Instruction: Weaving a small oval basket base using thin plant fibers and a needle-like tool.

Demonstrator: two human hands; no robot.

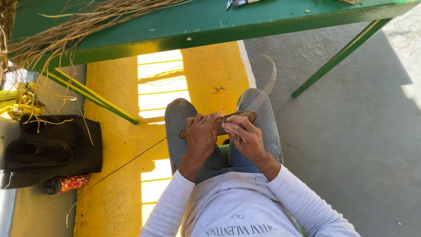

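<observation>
I am sitting at the centre of the frame, holding a small woven coil piece (237,119) over my knees. My left hand (201,135) is curling closed around its left part and hiding most of it; only its brown, ridged right edge is showing. My right hand (246,137) is pinching its lower edge with fingers bent shut, though what the fingertips are gripping is hard to make out. A thin strand (123,166) is trailing from the piece toward the lower left. At the top, a green bench (210,22) is carrying dry straw (66,26), cut off by the frame. At left, a black bag (52,147) is lying closed, its contents unseen.
</observation>
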